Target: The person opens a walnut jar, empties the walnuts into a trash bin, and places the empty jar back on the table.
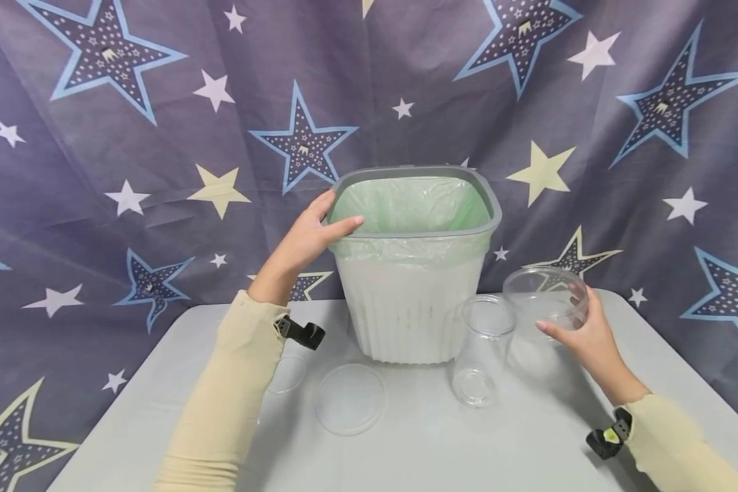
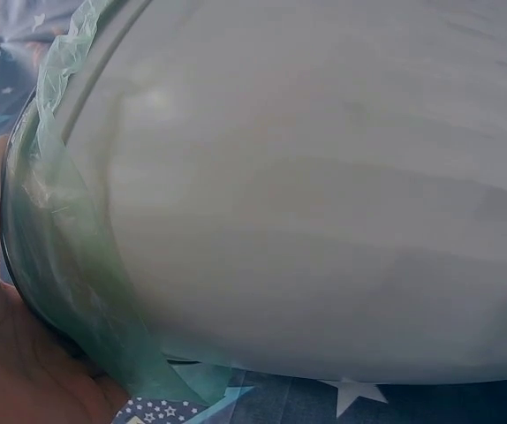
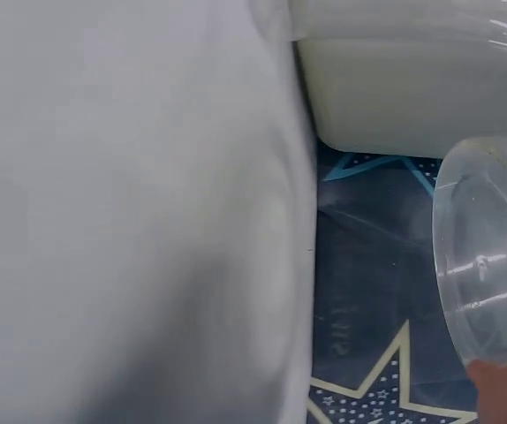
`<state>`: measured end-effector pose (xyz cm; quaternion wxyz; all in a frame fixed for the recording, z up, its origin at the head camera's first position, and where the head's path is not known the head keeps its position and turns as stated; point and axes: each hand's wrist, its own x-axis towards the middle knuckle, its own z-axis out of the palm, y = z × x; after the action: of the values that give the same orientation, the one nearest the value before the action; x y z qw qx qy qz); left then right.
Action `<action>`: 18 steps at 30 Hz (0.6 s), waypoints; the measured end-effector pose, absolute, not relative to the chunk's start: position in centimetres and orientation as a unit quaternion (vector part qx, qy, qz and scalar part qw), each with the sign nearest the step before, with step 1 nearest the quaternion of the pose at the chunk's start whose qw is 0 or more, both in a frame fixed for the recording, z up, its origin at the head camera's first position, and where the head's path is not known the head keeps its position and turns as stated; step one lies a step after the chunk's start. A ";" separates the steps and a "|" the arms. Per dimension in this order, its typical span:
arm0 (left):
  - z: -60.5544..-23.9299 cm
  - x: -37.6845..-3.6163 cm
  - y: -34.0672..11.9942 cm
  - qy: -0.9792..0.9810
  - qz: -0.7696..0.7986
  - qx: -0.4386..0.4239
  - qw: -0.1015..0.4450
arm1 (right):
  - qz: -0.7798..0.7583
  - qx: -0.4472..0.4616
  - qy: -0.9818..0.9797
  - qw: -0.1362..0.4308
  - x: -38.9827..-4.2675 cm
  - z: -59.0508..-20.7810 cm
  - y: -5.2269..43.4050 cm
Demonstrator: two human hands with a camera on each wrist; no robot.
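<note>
A white trash bin (image 1: pixel 406 307) with a grey rim (image 1: pixel 418 235) stands at the middle back of the table, lined with a green translucent bag (image 1: pixel 418 201). My left hand (image 1: pixel 307 232) grips the rim's left corner, its thumb over the front edge. In the left wrist view the hand (image 2: pixel 33 362) presses against the folded-over bag (image 2: pixel 103 291). To the right of the bin, my right hand (image 1: pixel 581 335) holds a clear round plastic bowl (image 1: pixel 538 304) by its right side. The right wrist view catches the bowl (image 3: pixel 483 265) and a fingertip at its edge.
A tall clear plastic cup (image 1: pixel 481 352) stands between the bin and the bowl. Two clear round lids lie on the left: a large lid (image 1: pixel 350 400) and a smaller lid (image 1: pixel 288 374). Behind the grey-white table (image 1: pixel 430 458) hangs a star-patterned curtain (image 1: pixel 381 61).
</note>
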<state>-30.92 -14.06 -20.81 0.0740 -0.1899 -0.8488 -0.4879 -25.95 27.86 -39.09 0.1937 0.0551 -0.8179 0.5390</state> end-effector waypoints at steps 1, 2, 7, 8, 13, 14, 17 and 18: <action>-20.8 -30.9 -14.1 -0.848 -0.488 -0.191 0.075 | 0.537 0.054 -0.820 0.190 -25.8 -39.3 27.9; -20.9 -31.0 -14.1 -0.848 -0.488 -0.192 0.076 | 0.537 0.055 -0.821 0.185 -25.6 -39.5 28.0; -21.0 -31.1 -14.0 -0.847 -0.490 -0.192 0.080 | 0.532 0.064 -0.830 0.155 -24.9 -40.4 28.2; -21.0 -31.1 -14.0 -0.847 -0.490 -0.191 0.079 | 0.532 0.067 -0.830 0.151 -24.7 -40.6 28.3; -20.9 -31.1 -13.9 -0.845 -0.493 -0.193 0.082 | 0.529 0.075 -0.832 0.151 -24.5 -41.4 28.6; -20.9 -31.1 -14.0 -0.843 -0.494 -0.195 0.083 | 0.528 0.072 -0.833 0.151 -24.5 -41.5 28.7; -20.9 -31.1 -14.0 -0.841 -0.496 -0.196 0.086 | 0.528 0.064 -0.835 0.138 -24.6 -41.6 28.8; -20.9 -31.2 -14.0 -0.839 -0.499 -0.198 0.085 | 0.527 0.062 -0.837 0.131 -24.6 -41.7 28.8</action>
<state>-31.18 -13.98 -20.95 0.0852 -0.1983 -0.8395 -0.4987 -24.60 28.84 -41.67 0.1310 0.0623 -0.8371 0.5275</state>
